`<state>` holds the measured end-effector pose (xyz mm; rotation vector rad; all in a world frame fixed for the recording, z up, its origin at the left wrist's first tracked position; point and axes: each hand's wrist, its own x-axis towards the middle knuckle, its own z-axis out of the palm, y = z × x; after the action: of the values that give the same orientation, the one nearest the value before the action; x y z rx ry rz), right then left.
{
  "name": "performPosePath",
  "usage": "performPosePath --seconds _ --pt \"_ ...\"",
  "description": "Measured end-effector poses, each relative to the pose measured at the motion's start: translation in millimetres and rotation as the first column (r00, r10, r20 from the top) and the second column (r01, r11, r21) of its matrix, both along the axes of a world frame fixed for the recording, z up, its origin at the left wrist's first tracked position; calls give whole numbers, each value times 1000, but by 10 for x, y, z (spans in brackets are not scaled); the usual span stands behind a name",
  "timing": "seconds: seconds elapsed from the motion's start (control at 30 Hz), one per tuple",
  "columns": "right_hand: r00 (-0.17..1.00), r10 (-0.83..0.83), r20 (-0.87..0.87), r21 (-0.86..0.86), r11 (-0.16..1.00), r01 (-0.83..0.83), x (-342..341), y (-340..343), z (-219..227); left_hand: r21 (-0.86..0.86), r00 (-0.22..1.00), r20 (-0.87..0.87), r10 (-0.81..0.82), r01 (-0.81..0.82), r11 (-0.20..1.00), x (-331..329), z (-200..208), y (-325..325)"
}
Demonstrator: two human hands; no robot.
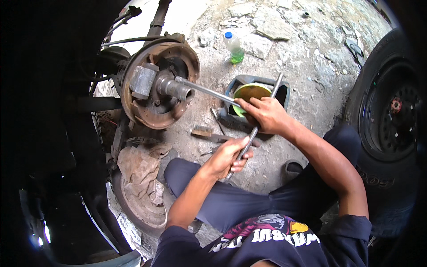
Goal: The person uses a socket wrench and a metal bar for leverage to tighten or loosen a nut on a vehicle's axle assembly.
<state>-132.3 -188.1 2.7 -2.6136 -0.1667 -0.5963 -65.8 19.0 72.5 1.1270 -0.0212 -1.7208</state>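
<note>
My left hand (228,157) is closed around the lower end of the crossbar of a T-shaped steel wrench (209,92). My right hand (268,115) grips the wrench where shaft and crossbar meet, hiding the joint. The shaft points left, its tip in front of or against the wheel hub spindle (174,88); whether it touches I cannot tell. Around the spindle is a rusty brake backing plate (192,62) with a grey cylindrical part (144,81) on it. Behind my right hand sits a cut-open dark plastic container (240,81) with a round yellow-green piece (249,91) in it.
A wire brush (203,131) lies on the ground near my left hand. Farther off stands a bottle with green liquid (235,50). A brown rag (138,168) rests on a round metal part (149,218) at left. At right stands a large tyre (373,89).
</note>
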Motion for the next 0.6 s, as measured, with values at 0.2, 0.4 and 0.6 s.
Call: performPosePath --seconds 0.2,0.4,0.6 --pt "997 47 65 15 999 -48 97 -87 49 -401 964 -73 254 -262 878 -158 -244 120" --pt "999 43 19 39 998 -44 43 -143 72 -547 453 -407 793 -816 186 -630 -256 -101" --pt "999 39 14 43 998 -39 71 -107 51 -634 436 -490 755 -773 35 -605 -341 19"
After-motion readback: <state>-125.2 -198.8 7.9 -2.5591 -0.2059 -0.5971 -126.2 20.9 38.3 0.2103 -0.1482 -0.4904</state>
